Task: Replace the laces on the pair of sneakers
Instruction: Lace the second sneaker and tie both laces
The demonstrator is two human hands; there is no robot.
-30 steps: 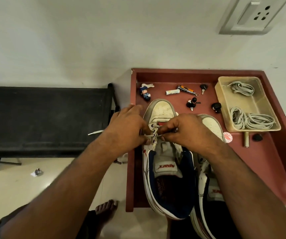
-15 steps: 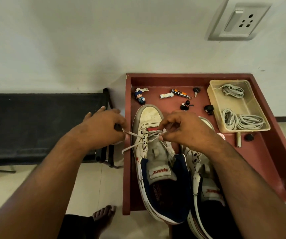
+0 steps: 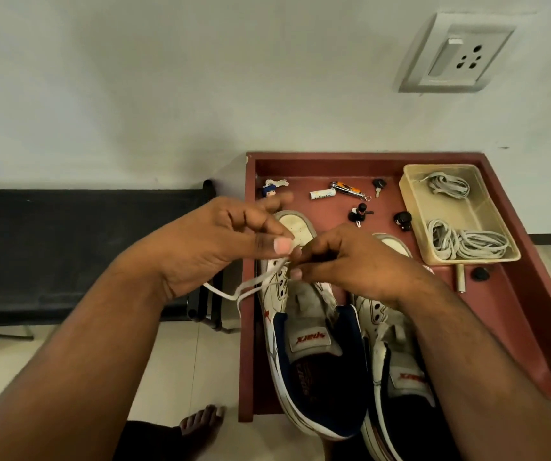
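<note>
Two white low-top sneakers w/ navy lining (image 3: 314,367) side by side on red-brown wooden tray table (image 3: 513,294), toes away. Left hand (image 3: 220,247) & right hand (image 3: 344,261) meet above left sneaker's front eyelets, each pinching flat white lace (image 3: 250,287); loose ends trail off left edge. Farther: beige plastic tray (image 3: 413,207) w/ coiled grey-white laces (image 3: 467,242).

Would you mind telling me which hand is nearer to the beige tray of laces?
Right. The right hand works just left of the beige tray; the left hand is further left, past the left sneaker.
</note>
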